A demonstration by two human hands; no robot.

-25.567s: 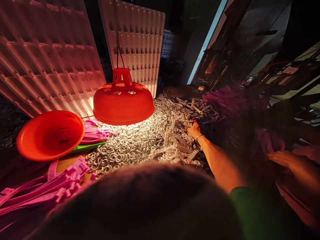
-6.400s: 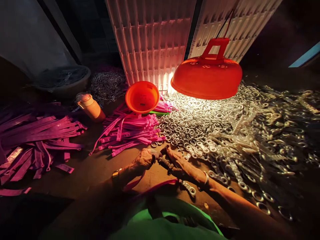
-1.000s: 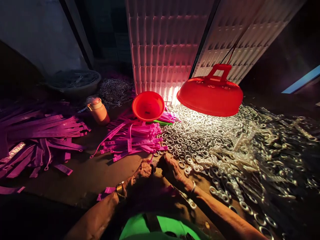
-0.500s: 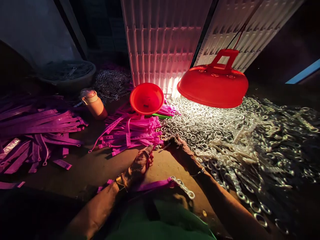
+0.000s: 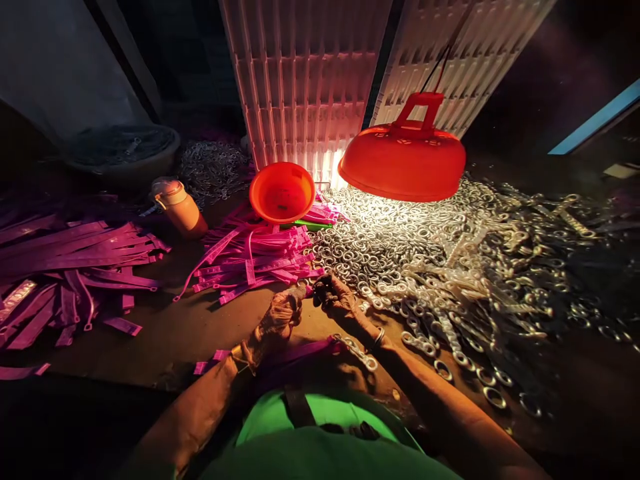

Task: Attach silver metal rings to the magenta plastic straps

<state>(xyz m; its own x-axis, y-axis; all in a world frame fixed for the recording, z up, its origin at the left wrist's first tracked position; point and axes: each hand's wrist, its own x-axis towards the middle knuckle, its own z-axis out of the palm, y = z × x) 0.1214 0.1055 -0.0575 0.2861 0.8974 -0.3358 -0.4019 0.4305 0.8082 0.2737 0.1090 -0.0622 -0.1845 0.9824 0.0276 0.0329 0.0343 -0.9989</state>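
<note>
My left hand (image 5: 281,313) is closed, thumb on top, around what looks like a purple strap; its pink tip shows between my two hands. My right hand (image 5: 337,298) is closed in a pinch close to the left fingertips, and what it holds is hidden in the fingers. Below them, by the green cloth on my lap, lies a purple strap (image 5: 313,350) with a short chain of metal rings (image 5: 363,353) at its end. Just beyond my hands is a pile of pink-purple straps (image 5: 270,260), with a heap of metal rings (image 5: 400,247) to the right.
A red lamp shade (image 5: 403,160) hangs low over the rings. A red bowl (image 5: 283,193) sits on the straps. An orange bottle (image 5: 180,210) stands left of it. More purple straps (image 5: 75,253) lie at far left, and a dark tub (image 5: 125,150) stands behind.
My right hand has drawn its fingers inward, and the thin light piece seen at its fingertips no longer shows. Both hands stay close together. The whole view has shifted slightly.
</note>
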